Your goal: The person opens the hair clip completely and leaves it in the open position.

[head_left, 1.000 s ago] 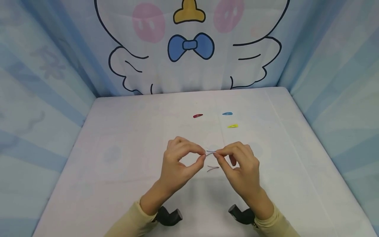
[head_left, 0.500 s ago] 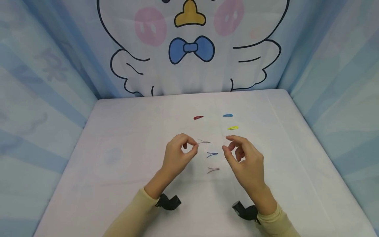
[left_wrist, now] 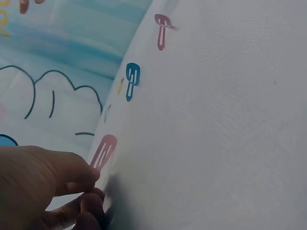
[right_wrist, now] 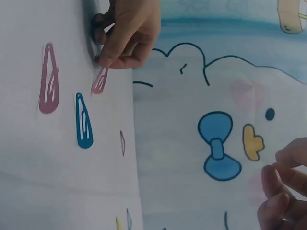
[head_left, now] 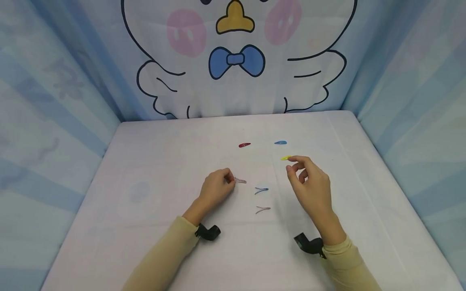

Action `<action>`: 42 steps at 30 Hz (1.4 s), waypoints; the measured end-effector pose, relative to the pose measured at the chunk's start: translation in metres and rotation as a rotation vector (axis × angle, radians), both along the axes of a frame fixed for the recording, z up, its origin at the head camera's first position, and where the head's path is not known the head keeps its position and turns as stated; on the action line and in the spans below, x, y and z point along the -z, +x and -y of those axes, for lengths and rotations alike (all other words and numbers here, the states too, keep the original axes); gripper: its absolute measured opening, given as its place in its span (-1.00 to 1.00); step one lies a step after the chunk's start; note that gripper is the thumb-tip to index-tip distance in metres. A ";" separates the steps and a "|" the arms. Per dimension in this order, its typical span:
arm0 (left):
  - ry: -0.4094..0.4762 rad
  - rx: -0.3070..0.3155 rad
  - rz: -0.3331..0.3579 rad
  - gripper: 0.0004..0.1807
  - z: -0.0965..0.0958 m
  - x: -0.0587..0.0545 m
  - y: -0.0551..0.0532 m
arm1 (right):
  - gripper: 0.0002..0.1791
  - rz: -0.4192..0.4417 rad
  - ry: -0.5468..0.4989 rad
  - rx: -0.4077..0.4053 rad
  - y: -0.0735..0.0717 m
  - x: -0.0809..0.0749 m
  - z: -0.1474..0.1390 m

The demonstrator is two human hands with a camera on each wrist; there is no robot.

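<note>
My left hand [head_left: 217,186] pinches a pink snap hair clip [head_left: 241,181] by one end, low over the table; its wider end juts out from the fingertips in the left wrist view. Right of that hand lie a blue snap clip [head_left: 261,190] and, nearer me, another pink snap clip [head_left: 263,209], both popped apart into a Y shape. My right hand [head_left: 312,186] hovers with loosely bent fingers and nothing between thumb and index. Its index fingertip overlaps a yellow snap clip [head_left: 285,158] in the head view, partly hiding it.
Farther back on the white-covered table [head_left: 164,153] lie a red snap clip [head_left: 244,144] and a light blue snap clip [head_left: 280,142]. A printed curtain [head_left: 236,93] hangs along the back edge, with more cloth at both sides.
The hands have parted, leaving the blue clip on the table. My left hand has moved left and lowered with the pink clip; my right hand has moved away to the yellow clip.
</note>
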State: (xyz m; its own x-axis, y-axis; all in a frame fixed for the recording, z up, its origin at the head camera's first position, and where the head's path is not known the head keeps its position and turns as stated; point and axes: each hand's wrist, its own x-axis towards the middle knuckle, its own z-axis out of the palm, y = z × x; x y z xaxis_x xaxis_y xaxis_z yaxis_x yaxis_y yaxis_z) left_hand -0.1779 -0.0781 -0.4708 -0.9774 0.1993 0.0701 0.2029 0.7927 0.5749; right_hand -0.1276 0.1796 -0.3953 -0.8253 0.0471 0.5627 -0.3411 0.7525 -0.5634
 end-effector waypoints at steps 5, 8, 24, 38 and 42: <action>-0.049 -0.007 0.004 -0.91 0.002 0.008 -0.005 | -0.81 0.117 0.035 0.031 -0.022 0.013 -0.009; -0.058 -0.004 0.022 -0.90 0.003 0.009 -0.006 | -0.82 0.143 0.018 0.064 -0.034 0.021 -0.015; -0.055 0.020 0.015 -0.93 0.006 0.009 -0.002 | -0.39 0.723 0.139 0.071 -0.079 0.054 -0.035; 0.045 0.007 0.119 -0.53 0.007 -0.008 0.009 | -0.69 0.734 0.164 0.079 -0.087 0.061 -0.041; 0.033 0.026 0.096 -0.49 0.008 -0.011 0.014 | -0.74 0.720 0.173 0.058 -0.086 0.062 -0.041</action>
State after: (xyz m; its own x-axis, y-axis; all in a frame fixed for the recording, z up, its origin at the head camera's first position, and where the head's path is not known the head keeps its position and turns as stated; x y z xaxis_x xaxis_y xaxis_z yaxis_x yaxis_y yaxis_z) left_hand -0.1641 -0.0860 -0.4596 -0.9745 0.2236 -0.0169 0.1655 0.7680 0.6187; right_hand -0.2140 0.2210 -0.4569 -0.9916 0.0615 -0.1138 0.1109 0.8566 -0.5040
